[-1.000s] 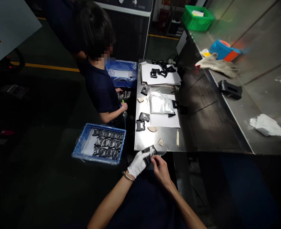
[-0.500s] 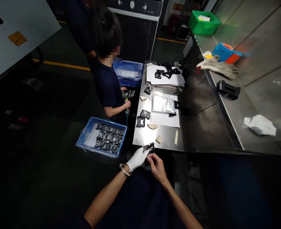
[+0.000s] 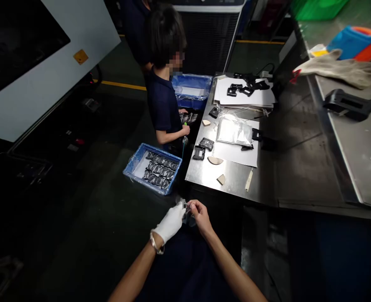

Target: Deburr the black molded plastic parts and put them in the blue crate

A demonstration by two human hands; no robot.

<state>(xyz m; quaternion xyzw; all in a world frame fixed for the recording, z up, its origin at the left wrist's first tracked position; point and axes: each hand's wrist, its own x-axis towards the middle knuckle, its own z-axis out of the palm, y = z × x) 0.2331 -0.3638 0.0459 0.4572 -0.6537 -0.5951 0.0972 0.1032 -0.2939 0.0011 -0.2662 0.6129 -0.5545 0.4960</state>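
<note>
My left hand (image 3: 169, 222), in a white glove with a metal bangle at the wrist, and my bare right hand (image 3: 201, 216) meet just below the near edge of the steel table (image 3: 201, 176). Between them they pinch a small black part in clear plastic film (image 3: 185, 212), partly hidden by my fingers. On the table lie a bagged black part (image 3: 206, 144), a black frame piece (image 3: 198, 152), a silver bag (image 3: 234, 132) and beige shaped pieces (image 3: 215, 160).
A co-worker (image 3: 163, 105) stands left of the table. A blue crate of bagged black parts (image 3: 152, 167) sits nearby, with another blue crate (image 3: 191, 90) beyond. Black parts lie on stacked paper (image 3: 245, 90). A work glove (image 3: 339, 69) lies on a steel shelf to the right.
The view has swung left and tilted down. My hands have drawn back from the table edge, and the black part now sits deeper between my fingers with its plastic film showing.
</note>
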